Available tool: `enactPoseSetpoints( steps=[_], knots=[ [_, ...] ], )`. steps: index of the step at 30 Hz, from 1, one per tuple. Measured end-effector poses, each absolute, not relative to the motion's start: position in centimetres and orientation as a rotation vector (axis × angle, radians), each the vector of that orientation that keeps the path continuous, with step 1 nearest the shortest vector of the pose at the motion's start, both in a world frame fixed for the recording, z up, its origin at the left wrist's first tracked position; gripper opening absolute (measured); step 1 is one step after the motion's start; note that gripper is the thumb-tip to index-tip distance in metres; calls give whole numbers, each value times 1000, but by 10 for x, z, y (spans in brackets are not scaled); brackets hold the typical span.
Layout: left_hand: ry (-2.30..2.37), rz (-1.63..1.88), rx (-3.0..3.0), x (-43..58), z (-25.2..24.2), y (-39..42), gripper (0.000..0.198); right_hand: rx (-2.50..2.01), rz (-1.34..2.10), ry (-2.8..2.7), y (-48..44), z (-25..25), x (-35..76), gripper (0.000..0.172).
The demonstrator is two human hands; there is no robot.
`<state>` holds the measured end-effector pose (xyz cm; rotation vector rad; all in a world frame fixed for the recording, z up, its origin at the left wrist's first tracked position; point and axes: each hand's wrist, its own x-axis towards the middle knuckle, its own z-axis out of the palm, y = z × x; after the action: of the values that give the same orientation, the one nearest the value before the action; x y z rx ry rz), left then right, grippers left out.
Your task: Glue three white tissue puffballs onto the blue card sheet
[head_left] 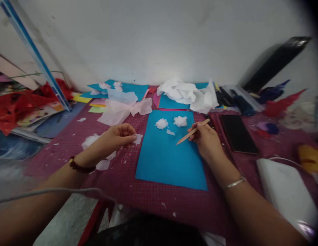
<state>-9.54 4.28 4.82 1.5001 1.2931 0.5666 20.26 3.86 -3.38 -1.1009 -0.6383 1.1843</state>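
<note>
Two hands are ours, and we keep them apart, one on each side of the blue sheet (169, 157). Far on the left lies a heap of red paper (17, 104). Next comes our left hand (120, 135), with its fingers pinched on one small tissue bit (138, 138), held just at the left edge of the blue sheet. The sheet lies flat on the pink cloth (148, 196), right between our hands. Near its far end sit two fluffy white balls (161, 123), side by side, with one tiny white scrap (170, 132) just below them. The balls lie past our fingers, farther from us. Our right hand (206, 138) is closed on one wooden stick (192, 132). The stick slants: its tip points down and left over the sheet, and its back end points up and right. The tip is near the scrap and the balls but not touching them. The right hand is closer to the balls than the left hand. To the right lies one black phone (238, 133).
</note>
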Motion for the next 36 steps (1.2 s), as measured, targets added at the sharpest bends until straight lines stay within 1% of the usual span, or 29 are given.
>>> enactPoseSetpoints(
  steps=[5, 10, 14, 17, 27, 36],
  knots=[
    [1190, 543, 1640, -38, 37, 70, 15, -1107, 1046, -635, 41, -35, 206, 20],
    [1146, 664, 1650, -8, 20, 91, 17, -1110, 977, -666, 43, -40, 205, 23],
    [1118, 739, 1555, -5, 2, 97, 19, -1107, 981, -704, 43, -42, 203, 23],
    [1137, 715, 1494, -7, -7, 97, 19, -1106, 979, -716, 44, -44, 202, 24],
    [1136, 662, 1483, -11, -11, 98, 12, -1086, 987, -737, 48, -49, 201, 19],
    [1126, 710, 1474, -11, -16, 99, 12, -1078, 1035, -753, 49, -47, 196, 21]
  ],
)
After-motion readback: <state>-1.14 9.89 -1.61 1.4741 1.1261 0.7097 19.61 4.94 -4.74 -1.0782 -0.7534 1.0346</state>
